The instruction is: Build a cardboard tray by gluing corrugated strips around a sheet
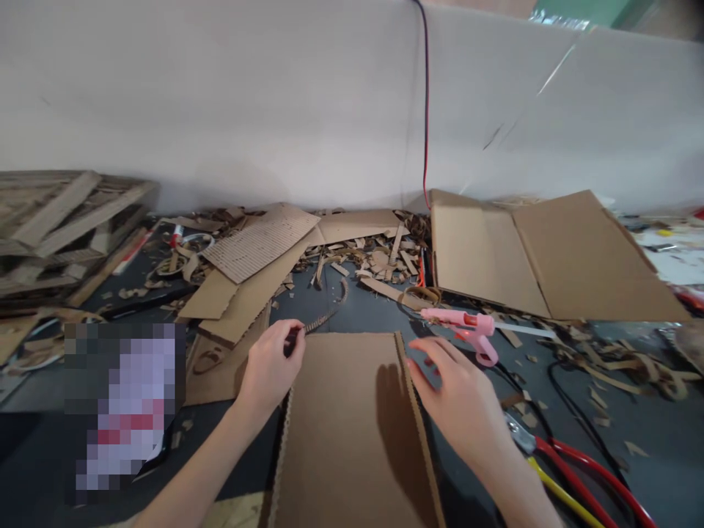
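Observation:
A brown cardboard sheet [352, 425] lies flat on the dark table in front of me. My left hand [269, 367] rests at its far left corner, fingers pinched on a thin corrugated cardboard strip [327, 312] that curves away toward the back. My right hand [459, 392] hovers by the sheet's right edge with fingers stretched out and holding nothing. A pink glue gun [467, 326] lies just beyond the right hand.
Cardboard scraps and offcuts [379, 257] litter the back of the table under a white wall. An opened flat box [550, 253] lies at right. Red and yellow handled pliers [572, 473] sit at lower right. Stacked cardboard [60, 227] sits far left. A red cable [426, 110] hangs down the wall.

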